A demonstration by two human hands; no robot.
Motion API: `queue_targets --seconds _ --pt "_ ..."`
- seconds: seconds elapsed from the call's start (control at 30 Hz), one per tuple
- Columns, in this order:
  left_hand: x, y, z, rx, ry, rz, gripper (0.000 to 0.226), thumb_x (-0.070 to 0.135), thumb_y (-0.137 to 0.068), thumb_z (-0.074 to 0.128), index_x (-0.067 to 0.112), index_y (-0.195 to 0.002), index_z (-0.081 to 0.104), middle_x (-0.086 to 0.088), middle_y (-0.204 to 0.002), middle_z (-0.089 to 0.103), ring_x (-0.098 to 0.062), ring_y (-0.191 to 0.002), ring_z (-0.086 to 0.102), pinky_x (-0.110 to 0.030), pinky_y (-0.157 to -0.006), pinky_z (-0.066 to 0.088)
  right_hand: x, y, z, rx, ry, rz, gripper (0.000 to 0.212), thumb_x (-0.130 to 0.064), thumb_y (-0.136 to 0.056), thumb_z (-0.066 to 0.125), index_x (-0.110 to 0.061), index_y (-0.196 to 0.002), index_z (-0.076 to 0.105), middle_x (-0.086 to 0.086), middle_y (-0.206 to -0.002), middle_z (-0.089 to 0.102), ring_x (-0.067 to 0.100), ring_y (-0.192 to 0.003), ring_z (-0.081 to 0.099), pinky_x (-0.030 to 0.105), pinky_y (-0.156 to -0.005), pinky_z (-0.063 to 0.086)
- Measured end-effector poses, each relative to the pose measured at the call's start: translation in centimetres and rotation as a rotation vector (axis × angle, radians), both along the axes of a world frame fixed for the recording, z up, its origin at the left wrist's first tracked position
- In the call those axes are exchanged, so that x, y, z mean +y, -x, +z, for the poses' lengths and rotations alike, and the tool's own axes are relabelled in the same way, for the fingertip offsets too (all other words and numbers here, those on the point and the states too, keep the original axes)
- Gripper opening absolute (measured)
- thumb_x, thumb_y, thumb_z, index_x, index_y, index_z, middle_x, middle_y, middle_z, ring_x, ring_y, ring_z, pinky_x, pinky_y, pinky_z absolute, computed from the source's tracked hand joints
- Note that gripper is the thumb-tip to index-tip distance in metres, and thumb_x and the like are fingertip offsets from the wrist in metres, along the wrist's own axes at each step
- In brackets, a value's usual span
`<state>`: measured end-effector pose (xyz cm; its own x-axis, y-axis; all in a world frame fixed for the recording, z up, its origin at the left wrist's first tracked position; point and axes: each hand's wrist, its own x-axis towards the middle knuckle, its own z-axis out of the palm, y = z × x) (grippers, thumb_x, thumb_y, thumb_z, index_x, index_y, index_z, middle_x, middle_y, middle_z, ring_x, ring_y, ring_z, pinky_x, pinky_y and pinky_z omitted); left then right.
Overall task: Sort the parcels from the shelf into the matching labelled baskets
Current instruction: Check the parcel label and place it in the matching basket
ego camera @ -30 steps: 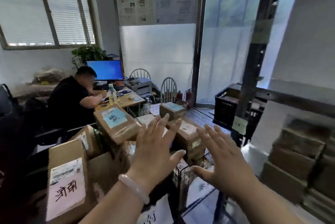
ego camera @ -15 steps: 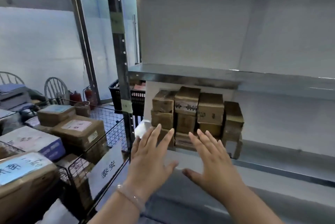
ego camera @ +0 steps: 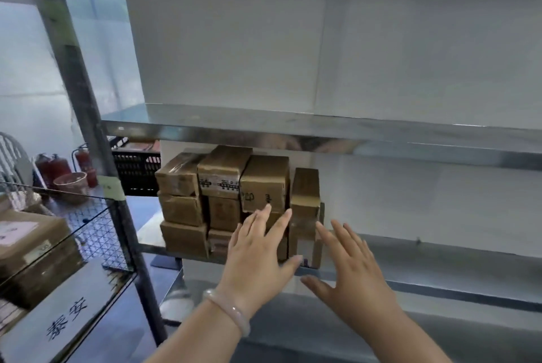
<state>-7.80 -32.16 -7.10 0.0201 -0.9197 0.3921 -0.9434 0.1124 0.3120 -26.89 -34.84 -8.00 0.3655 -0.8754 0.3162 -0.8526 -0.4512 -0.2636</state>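
Several brown cardboard parcels (ego camera: 223,186) are stacked at the left end of a metal shelf (ego camera: 440,248). My left hand (ego camera: 258,257) reaches toward the lower right of the stack with fingers straight and spread, holding nothing. My right hand (ego camera: 349,268) is stretched out beside it, fingers also spread, just right of a tall narrow parcel (ego camera: 305,201) at the stack's right end. Neither hand plainly touches a parcel. At lower left stands a wire basket (ego camera: 96,233) with a white handwritten label (ego camera: 67,318); it holds taped boxes (ego camera: 32,245).
A dark steel upright (ego camera: 88,116) of the rack rises between the basket and the parcels. An upper shelf board (ego camera: 293,127) hangs low over the stack. Behind at left are red fire extinguishers (ego camera: 52,169), a black crate (ego camera: 136,169) and a chair (ego camera: 11,163).
My view has swung right from the baskets to the shelf. Both hands, still spread and holding nothing, have moved forward and now reach close to the parcel stack.
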Motion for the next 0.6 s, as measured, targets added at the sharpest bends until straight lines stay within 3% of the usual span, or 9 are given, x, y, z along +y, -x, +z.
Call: queue_targets --seconds 0.07,0.13,0.37,0.6 --pt "-2.8 2.1 -0.1 0.007 -0.057 0.004 0.08 0.063 -0.09 0.051 0.049 -0.153 0.003 0.006 -0.166 0.001 -0.017 -0.152 -0.003 -0.04 -0.12 0.004 -2.4 1.8 0.0 -0.007 -0.011 0.011 0.089 -0.087 -0.072 0.025 -0.054 -0.145 -0.014 -0.018 -0.16 -0.009 -0.003 -0.137 -0.021 0.031 -0.117 -0.006" --pt "-5.8 3.9 0.0 0.001 -0.103 0.017 0.078 0.063 -0.091 0.052 0.047 -0.153 0.007 0.005 -0.166 0.002 -0.02 -0.152 -0.001 -0.044 -0.121 0.009 -5.0 3.6 -0.1 -0.014 -0.03 0.017 0.091 -0.085 -0.071 0.024 -0.051 -0.148 -0.009 -0.016 -0.162 -0.005 -0.003 -0.137 -0.021 0.03 -0.117 -0.006" --pt "-15.1 7.6 0.9 -0.007 -0.226 0.201 0.073 0.065 -0.094 0.042 0.04 -0.155 0.011 -0.001 -0.166 0.008 -0.027 -0.152 0.005 -0.05 -0.12 0.014 -12.6 9.4 -1.0 -0.073 -0.164 0.042 0.09 -0.087 -0.065 0.01 -0.055 -0.146 -0.008 -0.018 -0.16 -0.015 -0.003 -0.14 -0.02 0.027 -0.112 -0.007" --pt "-18.7 10.2 -0.3 -0.247 -0.375 0.342 0.07 0.067 -0.093 0.034 0.033 -0.153 0.026 -0.006 -0.158 0.025 -0.032 -0.144 0.017 -0.05 -0.113 0.02 -16.5 11.8 -1.7 -0.106 -0.236 0.104 0.077 -0.077 -0.081 0.028 -0.052 -0.149 0.0 -0.017 -0.161 -0.014 0.004 -0.146 -0.016 0.029 -0.117 0.001"
